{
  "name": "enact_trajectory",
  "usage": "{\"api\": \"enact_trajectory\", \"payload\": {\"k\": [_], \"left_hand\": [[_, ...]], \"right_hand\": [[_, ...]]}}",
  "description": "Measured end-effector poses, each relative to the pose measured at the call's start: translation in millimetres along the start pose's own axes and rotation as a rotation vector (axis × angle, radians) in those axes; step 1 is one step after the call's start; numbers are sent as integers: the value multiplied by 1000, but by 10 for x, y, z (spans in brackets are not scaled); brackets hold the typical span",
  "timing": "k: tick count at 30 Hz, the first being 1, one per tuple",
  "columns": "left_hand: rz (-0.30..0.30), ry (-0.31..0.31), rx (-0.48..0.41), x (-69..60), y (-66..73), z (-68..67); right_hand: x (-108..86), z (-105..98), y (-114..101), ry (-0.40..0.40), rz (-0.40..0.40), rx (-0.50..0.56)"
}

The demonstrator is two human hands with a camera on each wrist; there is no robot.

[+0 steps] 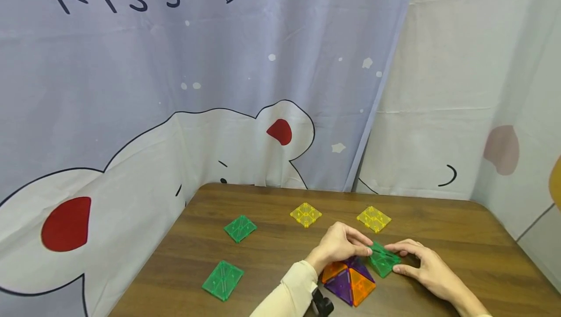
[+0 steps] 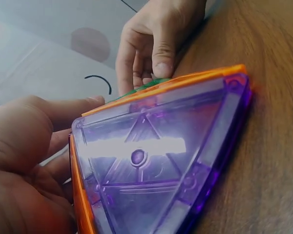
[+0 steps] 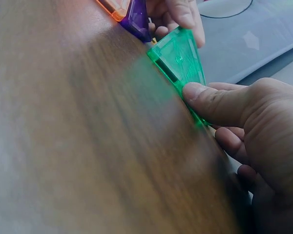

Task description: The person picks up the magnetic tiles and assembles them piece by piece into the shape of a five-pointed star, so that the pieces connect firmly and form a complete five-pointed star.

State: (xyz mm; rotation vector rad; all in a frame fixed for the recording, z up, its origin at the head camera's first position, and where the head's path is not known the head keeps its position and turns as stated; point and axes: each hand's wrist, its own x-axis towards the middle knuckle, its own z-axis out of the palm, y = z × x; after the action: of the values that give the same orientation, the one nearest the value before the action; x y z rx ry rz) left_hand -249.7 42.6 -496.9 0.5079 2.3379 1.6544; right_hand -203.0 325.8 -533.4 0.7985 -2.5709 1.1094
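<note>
Left grip (image 1: 338,245) and right grip (image 1: 424,264) both pinched the green piece (image 1: 383,260), just beside the orange-and-purple assembly (image 1: 360,288). Two yellow tiles (image 1: 306,215) and two green tiles (image 1: 222,280) lay apart on the brown wood-grain bench (image 1: 271,258). Behind: printed cloth (image 1: 131,59), lavender and white, lettered "KISS".

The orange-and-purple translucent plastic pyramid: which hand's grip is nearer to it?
Left. The left grip is at the far side of the pyramid; the right grip is farther off to its right, beyond the green translucent plastic piece.
</note>
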Motion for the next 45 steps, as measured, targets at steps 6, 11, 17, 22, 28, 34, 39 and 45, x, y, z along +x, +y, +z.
{"api": "enact_trajectory", "payload": {"k": [6, 11, 17, 22, 28, 34, 39, 45], "left_hand": [[-15, 23, -169, -24, -40, -10], [-11, 52, -235, -24, -62, -9], [11, 58, -291, 3, -80, 0], [21, 55, -279, 14, -36, -10], [18, 40, -213, 1, -7, -40], [22, 4, -197, -6, -20, -47], [24, 0, -173, -17, -43, -49], [50, -10, -82, -76, -93, -127]], "right_hand": [[17, 36, 14, 26, -15, 21], [12, 32, -14, 35, 50, 46], [11, 6, -27, 32, 161, 293], [17, -42, -19, 22, 244, 550], [16, -61, -25, 14, 281, 659], [9, -74, 10, 22, 264, 714], [12, -68, 13, 34, 289, 726], [14, -38, -3, 31, 323, 691]]}}
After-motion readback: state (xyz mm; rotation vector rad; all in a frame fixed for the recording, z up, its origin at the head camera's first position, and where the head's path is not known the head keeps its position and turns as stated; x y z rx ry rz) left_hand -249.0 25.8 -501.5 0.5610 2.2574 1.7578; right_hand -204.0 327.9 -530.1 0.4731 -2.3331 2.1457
